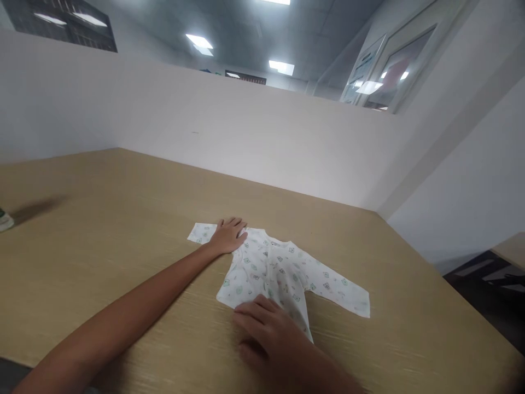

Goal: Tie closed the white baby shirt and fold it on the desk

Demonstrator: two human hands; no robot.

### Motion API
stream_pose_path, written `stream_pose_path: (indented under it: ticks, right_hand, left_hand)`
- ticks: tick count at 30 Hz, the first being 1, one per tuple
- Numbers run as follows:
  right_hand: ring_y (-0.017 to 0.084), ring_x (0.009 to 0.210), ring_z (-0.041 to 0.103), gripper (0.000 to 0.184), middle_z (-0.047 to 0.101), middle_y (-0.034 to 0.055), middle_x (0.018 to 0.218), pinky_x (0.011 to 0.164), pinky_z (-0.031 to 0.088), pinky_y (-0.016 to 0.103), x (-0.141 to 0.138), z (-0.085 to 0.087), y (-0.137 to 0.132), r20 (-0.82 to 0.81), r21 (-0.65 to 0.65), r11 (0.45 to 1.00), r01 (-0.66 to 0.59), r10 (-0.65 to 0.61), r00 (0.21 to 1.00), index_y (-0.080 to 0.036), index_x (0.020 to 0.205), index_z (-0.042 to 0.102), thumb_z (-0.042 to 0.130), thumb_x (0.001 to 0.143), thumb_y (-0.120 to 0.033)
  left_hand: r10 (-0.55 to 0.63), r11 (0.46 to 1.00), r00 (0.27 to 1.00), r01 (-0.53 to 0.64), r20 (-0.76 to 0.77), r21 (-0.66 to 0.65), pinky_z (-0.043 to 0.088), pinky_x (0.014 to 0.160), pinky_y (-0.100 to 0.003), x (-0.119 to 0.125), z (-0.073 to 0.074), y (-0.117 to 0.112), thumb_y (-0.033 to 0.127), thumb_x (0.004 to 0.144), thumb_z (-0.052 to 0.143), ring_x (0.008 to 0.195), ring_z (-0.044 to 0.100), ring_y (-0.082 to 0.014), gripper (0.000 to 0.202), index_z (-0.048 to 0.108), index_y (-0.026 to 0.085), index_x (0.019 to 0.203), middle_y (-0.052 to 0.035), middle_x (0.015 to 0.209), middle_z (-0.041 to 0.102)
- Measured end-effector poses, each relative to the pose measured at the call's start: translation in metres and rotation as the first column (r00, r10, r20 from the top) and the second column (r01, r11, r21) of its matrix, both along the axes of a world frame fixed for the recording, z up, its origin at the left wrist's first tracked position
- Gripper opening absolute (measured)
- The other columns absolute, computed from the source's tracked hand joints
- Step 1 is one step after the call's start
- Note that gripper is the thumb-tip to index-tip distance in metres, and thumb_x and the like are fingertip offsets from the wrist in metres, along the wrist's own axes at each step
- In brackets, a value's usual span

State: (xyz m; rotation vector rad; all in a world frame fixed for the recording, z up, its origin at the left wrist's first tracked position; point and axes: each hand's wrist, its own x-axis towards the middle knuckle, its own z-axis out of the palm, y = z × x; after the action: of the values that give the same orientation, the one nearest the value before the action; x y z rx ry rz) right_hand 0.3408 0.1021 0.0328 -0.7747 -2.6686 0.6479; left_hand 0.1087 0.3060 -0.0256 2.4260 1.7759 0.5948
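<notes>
A small white baby shirt [254, 264] with a green and grey animal print lies spread on the table, its neckline toward the far wall. My left hand [228, 237] rests flat across its left sleeve near the shoulder, fingers stretched out. At the bottom hem is my right hand [273, 331], slightly bent fingers over the fabric's edge and thumb apart from them. It covers part of the hem, and I see no fabric pinched in it. The right sleeve [338, 287] extends outward, away from both hands.
The wood-toned table [123, 219] meets a low white partition [246, 137] at the back. At the far left edge a white and green object [5, 220] is partly cut off. A dark object [488, 290] stands past the table's right edge.
</notes>
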Motion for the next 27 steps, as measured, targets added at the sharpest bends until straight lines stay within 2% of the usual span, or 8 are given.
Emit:
stream_pose_path:
  ticks: [5,12,20,27]
  right_hand:
    - [0.02,0.111,0.049,0.035,0.062,0.002,0.117,0.104,0.042,0.033,-0.003,0.003,-0.002,-0.012,-0.027,1.0,0.008,-0.008,1.0,-0.022,0.127,0.062,0.059,0.093,-0.014]
    - [0.019,0.118,0.046,0.039,0.057,0.0018,0.125,0.108,0.04,0.034,-0.004,-0.009,0.003,-0.016,0.022,0.999,0.047,-0.047,0.999,-0.021,0.129,0.059,0.061,0.09,-0.011]
    - [0.021,0.116,0.044,0.043,0.056,0.003,0.126,0.106,0.041,0.038,-0.009,-0.012,0.002,-0.061,0.054,0.994,0.09,-0.086,0.994,-0.021,0.13,0.057,0.059,0.09,-0.007]
    - [0.021,0.105,0.047,0.03,0.064,0.0013,0.109,0.096,0.041,0.039,-0.011,-0.012,0.001,-0.097,0.084,0.996,0.01,-0.001,0.995,-0.021,0.122,0.06,0.058,0.094,-0.008]
  left_hand:
    - [0.0,0.999,1.0,0.0,0.014,-0.032,0.018,0.119,-0.058,0.0,0.004,-0.002,0.047,0.101,0.035,0.145,0.033,-0.0274,0.048,0.056,0.024,0.138,-0.0085,0.156,0.041]
    - [0.023,0.998,0.999,-0.022,0.025,-0.051,0.014,0.118,-0.067,0.001,0.004,-0.001,0.047,0.101,0.037,0.145,0.033,-0.0299,0.046,0.056,0.026,0.136,-0.0084,0.155,0.042]
    - [0.025,0.999,0.999,-0.024,0.024,-0.04,0.016,0.118,-0.069,0.002,0.008,-0.005,0.045,0.101,0.037,0.142,0.036,-0.0272,0.041,0.058,0.028,0.131,-0.007,0.152,0.045]
    - [0.029,0.997,0.999,-0.028,0.024,-0.067,0.013,0.119,-0.066,0.002,0.01,-0.005,0.045,0.102,0.036,0.142,0.035,-0.0267,0.043,0.058,0.026,0.133,-0.0092,0.152,0.045]
